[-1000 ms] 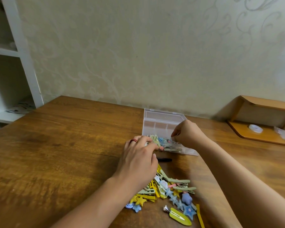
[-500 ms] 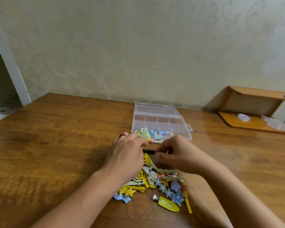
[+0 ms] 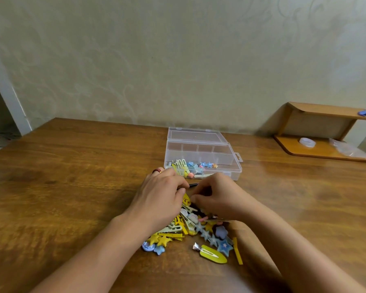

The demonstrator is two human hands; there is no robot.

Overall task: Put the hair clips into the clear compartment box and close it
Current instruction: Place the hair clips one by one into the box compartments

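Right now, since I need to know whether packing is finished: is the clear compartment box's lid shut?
No, the clear compartment box lies open with its lid folded back flat, and a pile of hair clips remains on the table.

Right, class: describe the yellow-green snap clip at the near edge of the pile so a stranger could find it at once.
Start at the wooden table and find the pile of hair clips under the two hands. At its near edge lies the yellow-green snap clip, a flat teardrop with a silver metal end, larger and plainer than the blue star clips beside it.
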